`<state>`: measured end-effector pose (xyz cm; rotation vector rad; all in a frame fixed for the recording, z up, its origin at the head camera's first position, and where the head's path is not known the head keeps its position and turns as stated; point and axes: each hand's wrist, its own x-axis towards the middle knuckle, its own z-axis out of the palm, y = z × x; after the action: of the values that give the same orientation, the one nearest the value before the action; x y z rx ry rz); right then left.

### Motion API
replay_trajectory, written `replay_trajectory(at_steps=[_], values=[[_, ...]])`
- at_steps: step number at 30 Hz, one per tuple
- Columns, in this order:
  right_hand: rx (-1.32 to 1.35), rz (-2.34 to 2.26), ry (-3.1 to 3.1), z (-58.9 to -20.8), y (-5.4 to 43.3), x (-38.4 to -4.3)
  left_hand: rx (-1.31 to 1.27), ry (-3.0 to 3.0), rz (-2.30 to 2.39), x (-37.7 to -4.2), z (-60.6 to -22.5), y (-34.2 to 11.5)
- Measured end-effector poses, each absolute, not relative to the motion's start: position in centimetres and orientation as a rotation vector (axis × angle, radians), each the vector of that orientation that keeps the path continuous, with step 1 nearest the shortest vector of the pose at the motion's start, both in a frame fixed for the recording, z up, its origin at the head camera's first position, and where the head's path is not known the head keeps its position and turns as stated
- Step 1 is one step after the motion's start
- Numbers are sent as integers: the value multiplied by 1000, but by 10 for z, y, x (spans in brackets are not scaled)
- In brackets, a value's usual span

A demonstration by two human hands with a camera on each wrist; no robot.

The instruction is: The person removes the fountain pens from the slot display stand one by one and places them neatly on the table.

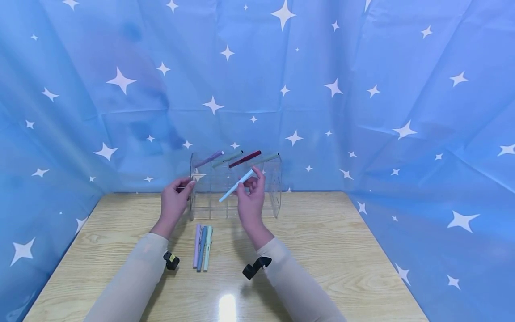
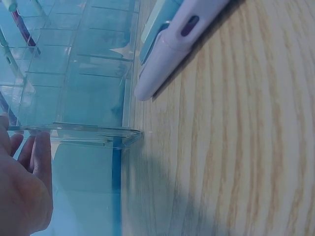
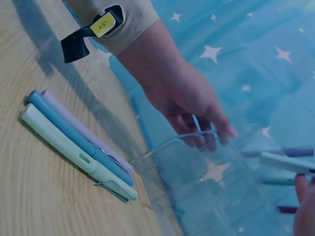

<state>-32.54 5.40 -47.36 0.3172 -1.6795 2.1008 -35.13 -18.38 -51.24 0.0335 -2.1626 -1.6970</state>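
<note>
My L hand [image 1: 174, 200], half-curled, pinches rack [image 1: 219, 211] at left edge, prob to steady it; R hand [image 1: 251, 197], fingers bent, grips pen [image 1: 235, 187], tilted abt like far pens [image 1: 245, 159].

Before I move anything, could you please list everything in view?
table: one, pale wood, centre
backdrop: one, starry blue, behind table
rack: one, clear, on table
racked pens: four, purple, dark red, two green, in rack
loose pens: three, lilac, blue, pale green, on table
held pen: one, pale blue, in right hand
wrist devices: two, black, one per wrist
sleeves: two, cream, on arms
left hand: one, bare, at rack's left
right hand: one, bare, holding pen
</note>
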Motion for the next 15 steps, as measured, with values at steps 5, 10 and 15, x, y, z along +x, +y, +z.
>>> replay_trajectory(at_steps=[5,10,15], values=[[343,2126,-1730,-472,59,-321,22,-2162,-1698,-351,-512,-185],[360,2135,-1821,-471,65,-316,29,-2155,-1699,-350,-511,-185],[350,2155,-1891,-474,72,-315,25,-2159,-1689,-351,-512,-185]])
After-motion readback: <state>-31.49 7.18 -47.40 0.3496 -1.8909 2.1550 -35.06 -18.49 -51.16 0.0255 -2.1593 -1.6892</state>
